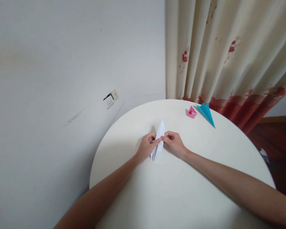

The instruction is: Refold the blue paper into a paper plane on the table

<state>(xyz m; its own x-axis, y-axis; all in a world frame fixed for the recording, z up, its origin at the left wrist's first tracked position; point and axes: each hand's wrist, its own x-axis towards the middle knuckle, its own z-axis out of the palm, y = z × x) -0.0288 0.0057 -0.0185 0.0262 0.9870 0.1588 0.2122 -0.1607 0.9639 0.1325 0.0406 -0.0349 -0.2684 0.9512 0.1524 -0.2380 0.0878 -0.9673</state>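
A folded white paper [160,130], long and narrow with a pointed far end, is held just over the round white table. Its near end shows several layers standing slightly apart. My left hand [147,144] grips it from the left, thumb laid across the near face and the other fingers curled behind. From the right, my right hand [173,141] pinches the paper's edge near its middle, close to the left thumb. The fingertips behind the paper are hidden.
On the far right of the table [124,140] lie a small pink folded paper piece [192,112] and a blue paper plane [207,114]. A wall with a socket [108,102] borders the left. A patterned curtain [219,57] hangs behind the table.
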